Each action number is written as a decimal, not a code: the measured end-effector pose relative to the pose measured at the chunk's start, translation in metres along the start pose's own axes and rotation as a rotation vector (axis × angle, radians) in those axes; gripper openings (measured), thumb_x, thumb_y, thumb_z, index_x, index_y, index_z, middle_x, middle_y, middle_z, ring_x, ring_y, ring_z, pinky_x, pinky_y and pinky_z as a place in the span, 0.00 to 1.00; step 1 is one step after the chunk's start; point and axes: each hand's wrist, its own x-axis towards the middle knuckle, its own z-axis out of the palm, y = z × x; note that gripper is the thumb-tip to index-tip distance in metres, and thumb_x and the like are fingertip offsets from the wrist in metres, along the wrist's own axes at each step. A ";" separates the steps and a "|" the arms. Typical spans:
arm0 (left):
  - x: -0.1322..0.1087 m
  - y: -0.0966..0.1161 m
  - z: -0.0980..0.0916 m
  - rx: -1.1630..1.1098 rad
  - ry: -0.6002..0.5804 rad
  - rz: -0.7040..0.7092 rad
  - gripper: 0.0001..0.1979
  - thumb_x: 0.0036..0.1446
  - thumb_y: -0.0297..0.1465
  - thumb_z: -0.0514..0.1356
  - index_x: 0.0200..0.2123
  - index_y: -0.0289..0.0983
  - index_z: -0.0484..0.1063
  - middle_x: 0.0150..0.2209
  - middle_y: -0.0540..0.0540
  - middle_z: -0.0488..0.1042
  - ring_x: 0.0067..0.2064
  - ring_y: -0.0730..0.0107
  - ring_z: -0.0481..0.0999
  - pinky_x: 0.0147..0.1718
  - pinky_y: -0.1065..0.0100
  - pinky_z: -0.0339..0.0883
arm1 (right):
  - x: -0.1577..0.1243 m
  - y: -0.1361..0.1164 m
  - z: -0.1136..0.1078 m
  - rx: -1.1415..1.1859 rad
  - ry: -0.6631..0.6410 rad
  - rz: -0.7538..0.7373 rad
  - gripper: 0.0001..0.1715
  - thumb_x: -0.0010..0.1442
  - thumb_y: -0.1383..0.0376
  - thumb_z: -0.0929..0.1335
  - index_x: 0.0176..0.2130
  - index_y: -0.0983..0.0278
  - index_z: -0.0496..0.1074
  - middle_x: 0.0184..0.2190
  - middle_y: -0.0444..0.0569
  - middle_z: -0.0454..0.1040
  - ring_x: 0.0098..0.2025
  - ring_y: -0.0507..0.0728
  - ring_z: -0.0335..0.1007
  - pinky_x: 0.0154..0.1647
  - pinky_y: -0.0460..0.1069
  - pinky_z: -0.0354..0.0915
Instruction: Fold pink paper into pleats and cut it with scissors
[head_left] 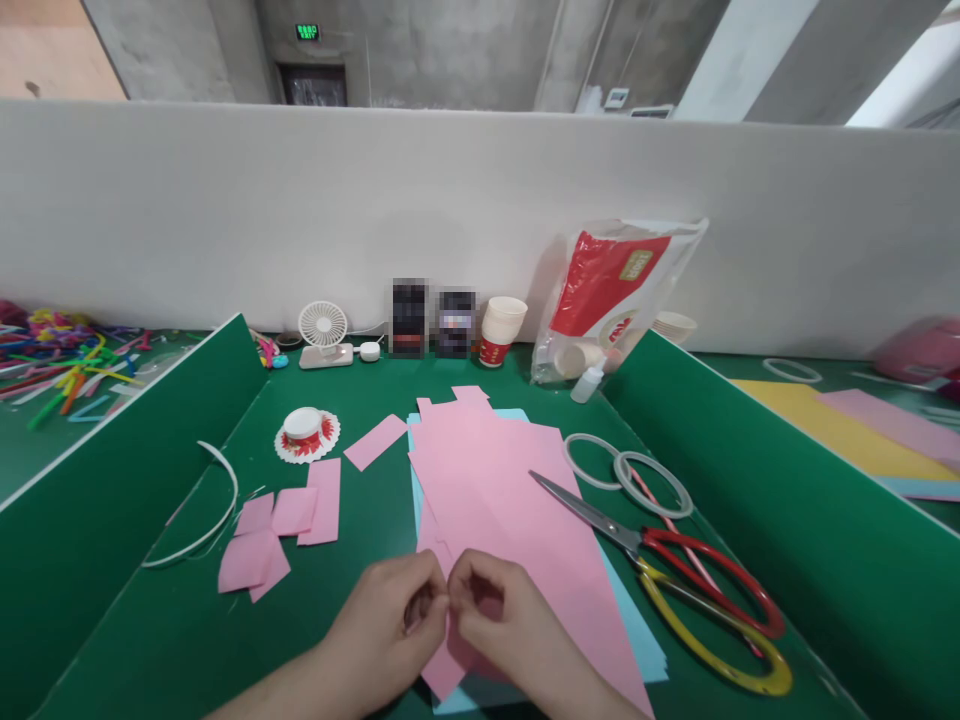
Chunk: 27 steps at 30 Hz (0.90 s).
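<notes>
My left hand point(405, 610) and my right hand point(499, 615) meet fingertip to fingertip at the near side of the table, thumbs and forefingers pinched. Whatever is between the fingertips is hidden or too small to make out. Beneath the hands lies pink paper point(502, 480) in overlapping sheets, on top of light blue paper point(637, 630). To the right, large scissors point(637, 540) with one red and one yellow handle rest partly on the pink sheets, blades slightly crossed toward the middle. Small cut pink pieces point(255, 555) lie left of the hands.
Green dividers point(172, 420) edge both sides. A cup-and-paper hat shape point(304, 430) and a white curved strip point(229, 510) lie left; tape rings point(652, 485) lie right. A fan point(322, 330), paper cups point(501, 325), a glue bottle point(587, 383) and a plastic bag point(615, 290) stand behind.
</notes>
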 end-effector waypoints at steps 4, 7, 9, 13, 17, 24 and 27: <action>0.000 0.002 0.003 0.026 0.024 -0.003 0.07 0.43 0.23 0.48 0.17 0.39 0.54 0.17 0.56 0.56 0.20 0.75 0.57 0.20 0.74 0.49 | -0.004 -0.003 0.003 -0.021 0.031 -0.010 0.05 0.38 0.73 0.58 0.18 0.63 0.57 0.17 0.40 0.59 0.22 0.50 0.56 0.24 0.45 0.54; 0.001 0.002 -0.001 -0.032 0.060 -0.031 0.07 0.42 0.23 0.47 0.17 0.39 0.52 0.17 0.56 0.54 0.20 0.75 0.56 0.19 0.75 0.49 | -0.005 -0.004 0.004 -0.008 0.034 0.011 0.06 0.37 0.73 0.58 0.17 0.63 0.57 0.16 0.39 0.59 0.21 0.50 0.55 0.23 0.44 0.54; 0.003 0.001 -0.006 -0.079 0.117 -0.057 0.07 0.42 0.23 0.46 0.17 0.39 0.52 0.17 0.56 0.53 0.20 0.75 0.55 0.20 0.74 0.49 | -0.005 -0.004 0.005 0.010 0.024 0.035 0.06 0.35 0.74 0.58 0.17 0.63 0.57 0.16 0.39 0.58 0.21 0.49 0.54 0.23 0.44 0.53; 0.006 0.002 -0.012 -0.144 0.126 -0.080 0.07 0.42 0.25 0.47 0.17 0.39 0.52 0.17 0.56 0.53 0.21 0.74 0.55 0.20 0.73 0.49 | -0.002 -0.004 0.003 0.070 -0.011 0.032 0.06 0.35 0.74 0.57 0.17 0.64 0.58 0.16 0.39 0.59 0.22 0.50 0.55 0.24 0.45 0.53; 0.007 0.006 -0.012 -0.216 0.126 -0.117 0.07 0.42 0.26 0.48 0.16 0.39 0.52 0.16 0.56 0.53 0.21 0.74 0.55 0.20 0.73 0.49 | 0.000 -0.007 0.000 0.087 -0.030 0.043 0.07 0.34 0.75 0.57 0.16 0.64 0.59 0.16 0.40 0.60 0.22 0.51 0.56 0.25 0.45 0.53; 0.013 -0.005 -0.022 -0.285 0.232 -0.132 0.06 0.42 0.27 0.48 0.16 0.39 0.54 0.17 0.56 0.54 0.21 0.74 0.55 0.21 0.73 0.49 | 0.001 -0.002 -0.003 0.088 -0.069 0.054 0.10 0.34 0.77 0.56 0.16 0.64 0.58 0.15 0.40 0.60 0.22 0.51 0.58 0.24 0.45 0.53; 0.014 -0.010 -0.027 -0.282 0.322 -0.118 0.07 0.45 0.29 0.49 0.18 0.38 0.55 0.18 0.56 0.54 0.22 0.74 0.56 0.21 0.74 0.50 | 0.002 0.001 -0.006 0.097 -0.046 0.042 0.09 0.37 0.77 0.58 0.17 0.64 0.59 0.16 0.40 0.61 0.22 0.51 0.59 0.25 0.45 0.55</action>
